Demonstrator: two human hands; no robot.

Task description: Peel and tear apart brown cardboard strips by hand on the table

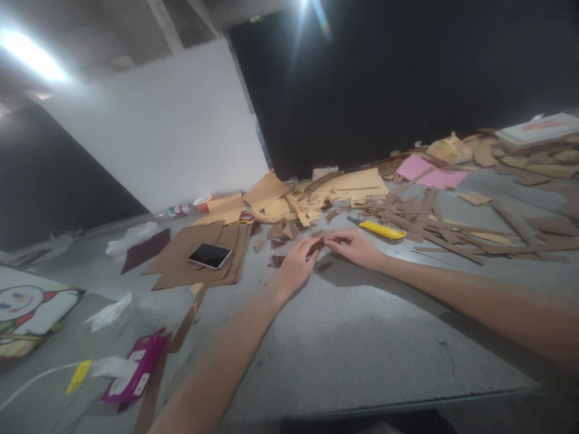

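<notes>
A grey table (pixel 362 343) bears a stack of brown sheets (pixel 174 256). The left hand (pixel 296 265) and right hand (pixel 351 246) nearly meet, fingers curled and tips pinched. Beside the right lies a yellow cutter (pixel 382 230). Between both hands' fingertips sits a small brown scrap (pixel 322 240), its long axis roughly crosswise; finer detail is blurred.

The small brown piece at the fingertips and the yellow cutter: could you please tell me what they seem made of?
Small brown piece: perhaps matte card, given its dull look, though mostly hidden. Yellow cutter: likely smooth plastic, from its even, bright colour; the grey blade end may be metal.
</notes>
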